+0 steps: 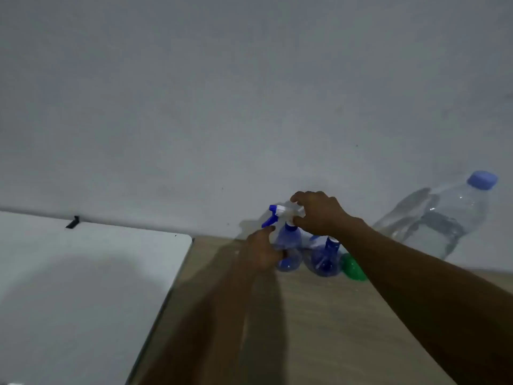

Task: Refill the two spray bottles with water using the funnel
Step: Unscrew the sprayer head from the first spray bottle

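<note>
Reaching both arms forward, we are gripping the near spray bottle (288,237) with our left hand (263,252) and curling our right hand (319,215) round its white trigger head (280,209), on the wooden surface (319,315) beside the second spray bottle (324,258) and green funnel (354,267).

Both your bare arms reach forward, grips meeting close together.
Your left grip (262,252) curls round the body of a spray bottle (288,238); your right grip (319,213), higher and palm down, pinches its trigger head (286,209) with bent fingers.
</note>
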### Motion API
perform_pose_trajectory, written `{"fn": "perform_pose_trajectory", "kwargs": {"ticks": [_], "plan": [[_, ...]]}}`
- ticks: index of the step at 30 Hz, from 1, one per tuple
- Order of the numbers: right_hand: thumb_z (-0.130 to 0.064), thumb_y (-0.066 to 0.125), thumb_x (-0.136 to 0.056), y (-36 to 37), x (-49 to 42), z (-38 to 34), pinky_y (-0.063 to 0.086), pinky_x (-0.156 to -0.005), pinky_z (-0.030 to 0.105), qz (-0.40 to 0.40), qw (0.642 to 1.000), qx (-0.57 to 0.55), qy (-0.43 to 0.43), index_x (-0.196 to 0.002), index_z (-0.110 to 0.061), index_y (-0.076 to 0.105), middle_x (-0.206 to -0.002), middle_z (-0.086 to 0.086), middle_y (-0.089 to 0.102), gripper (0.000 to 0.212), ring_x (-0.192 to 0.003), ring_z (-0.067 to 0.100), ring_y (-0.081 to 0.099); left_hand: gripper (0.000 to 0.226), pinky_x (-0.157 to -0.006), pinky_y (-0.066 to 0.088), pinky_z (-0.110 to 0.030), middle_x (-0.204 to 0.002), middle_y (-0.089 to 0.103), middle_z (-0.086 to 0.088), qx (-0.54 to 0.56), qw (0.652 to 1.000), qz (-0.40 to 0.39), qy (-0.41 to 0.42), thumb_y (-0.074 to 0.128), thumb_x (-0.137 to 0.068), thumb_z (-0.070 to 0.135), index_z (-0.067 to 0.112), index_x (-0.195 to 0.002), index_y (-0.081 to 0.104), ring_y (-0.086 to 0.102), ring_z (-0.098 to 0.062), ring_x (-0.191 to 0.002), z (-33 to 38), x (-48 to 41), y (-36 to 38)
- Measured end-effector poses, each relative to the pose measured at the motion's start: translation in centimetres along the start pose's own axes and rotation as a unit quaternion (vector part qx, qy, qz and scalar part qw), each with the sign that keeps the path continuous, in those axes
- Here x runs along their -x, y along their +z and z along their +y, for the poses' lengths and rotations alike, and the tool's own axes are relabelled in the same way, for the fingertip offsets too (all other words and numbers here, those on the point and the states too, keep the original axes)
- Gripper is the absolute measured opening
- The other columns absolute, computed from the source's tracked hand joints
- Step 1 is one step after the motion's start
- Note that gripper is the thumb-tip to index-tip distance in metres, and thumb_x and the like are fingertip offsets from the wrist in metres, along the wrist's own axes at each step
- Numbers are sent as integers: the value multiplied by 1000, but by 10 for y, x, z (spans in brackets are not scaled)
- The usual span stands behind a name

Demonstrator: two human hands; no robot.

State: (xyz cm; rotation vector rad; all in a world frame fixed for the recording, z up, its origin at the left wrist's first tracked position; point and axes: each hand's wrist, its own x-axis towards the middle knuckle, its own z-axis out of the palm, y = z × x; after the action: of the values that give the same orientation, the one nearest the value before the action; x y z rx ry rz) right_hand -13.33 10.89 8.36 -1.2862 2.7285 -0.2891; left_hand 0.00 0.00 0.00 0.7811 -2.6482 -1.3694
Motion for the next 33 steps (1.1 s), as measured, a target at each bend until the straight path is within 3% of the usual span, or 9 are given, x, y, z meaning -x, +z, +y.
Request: {"fn": "perform_pose_trajectory", "kwargs": {"ticks": [2,4,7,10,16,21,23,28,33], "plan": [[-43,66,-87,6,-8,-3,38,-97,41,-12,999,39,1,-129,-26,55,-123,0,63,47,-112,23,57,51,-93,51,-36,-119,66,-1,19,999,0,35,74,-86,26,14,-131,55,63,-24,-111,1,-8,7],[-40,62,-88,14,-9,-4,35,-95,41,-21,997,70,10,-123,-24,56,-116,1,65,39,-109,24,58,54,-96,50,-37,-120,63,1,22,999,15,33,75,-86,24,14,-134,53,61,-22,-113,1,-14,16],[-36,58,-90,22,-3,-8,34,-95,42,-31,998,54,20,-121,-19,50,-110,3,64,36,-105,26,59,45,-103,46,-42,-121,64,-13,88,996,29,3,72,-89,19,7,-129,56,60,-28,-114,-4,-20,29],[-38,56,-90,24,11,-16,33,-94,42,-19,996,84,5,-121,-17,46,-108,5,64,39,-104,27,58,25,-89,53,-38,-104,69,-2,83,996,29,22,73,-87,26,24,-108,60,66,-21,-97,-10,-14,31],[-45,53,-89,25,43,-31,31,-99,46,-26,991,130,-32,-121,-17,48,-112,5,64,42,-108,25,54,33,-79,51,-28,-98,70,6,48,998,29,19,77,-81,35,25,-108,62,65,-13,-89,-23,16,34],[-46,55,-88,31,65,-38,22,-112,51,-21,990,130,-57,-122,-16,50,-117,5,62,46,-115,25,53,39,-83,54,-31,-99,69,8,47,999,27,9,80,-78,40,26,-108,61,66,-14,-92,-28,42,35],[-46,56,-87,37,75,-38,27,-108,48,6,990,121,-75,-117,-14,51,-111,6,64,43,-109,26,56,40,-86,55,-34,-101,69,7,42,999,29,6,80,-77,42,26,-108,61,66,-14,-92,-29,52,37],[-33,63,-87,50,103,-42,44,-75,35,40,996,13,-82,-108,-12,50,-102,7,61,33,-91,23,55,53,-89,55,-40,-109,69,5,42,998,38,7,81,-73,44,25,-118,61,67,-16,-96,-33,79,42],[-27,70,-86,61,123,-41,44,-71,33,65,994,-36,-79,-111,-11,50,-101,8,57,37,-89,22,53,53,-85,54,-35,-111,68,9,34,998,47,19,81,-72,48,29,-118,63,67,-14,-96,-36,101,48]]}}
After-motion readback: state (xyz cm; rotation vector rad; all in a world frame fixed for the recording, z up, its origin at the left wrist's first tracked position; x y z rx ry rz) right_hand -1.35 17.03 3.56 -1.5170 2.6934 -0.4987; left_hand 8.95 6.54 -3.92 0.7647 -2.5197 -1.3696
